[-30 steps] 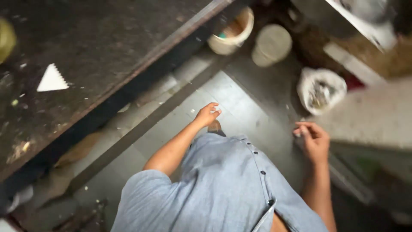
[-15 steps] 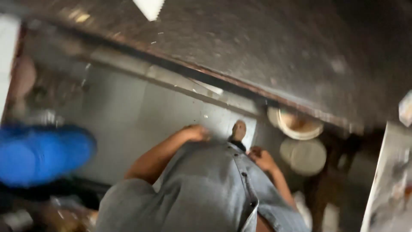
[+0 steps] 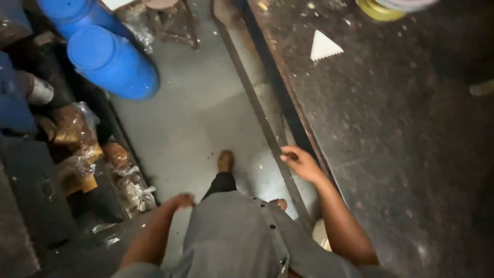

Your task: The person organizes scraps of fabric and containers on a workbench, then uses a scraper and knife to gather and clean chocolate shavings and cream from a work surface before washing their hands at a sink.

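Flanking the empty left hand (image 3: 181, 201), lidded blue drums (image 3: 110, 64) and filled plastic bags (image 3: 128, 180)

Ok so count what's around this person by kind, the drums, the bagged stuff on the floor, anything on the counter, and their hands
Blue drums: 2
Clear plastic bags on the floor: at least 3
White triangular scraper on the dark counter: 1
Empty hands, left hand and right hand: 2
Total: 8

view swung: dark counter (image 3: 401, 139) now on the right, was top-left | blue drums (image 3: 110, 62) now upper left | right hand (image 3: 301, 162) lifted beside counter edge | left hand (image 3: 181, 201) lowered by the hip
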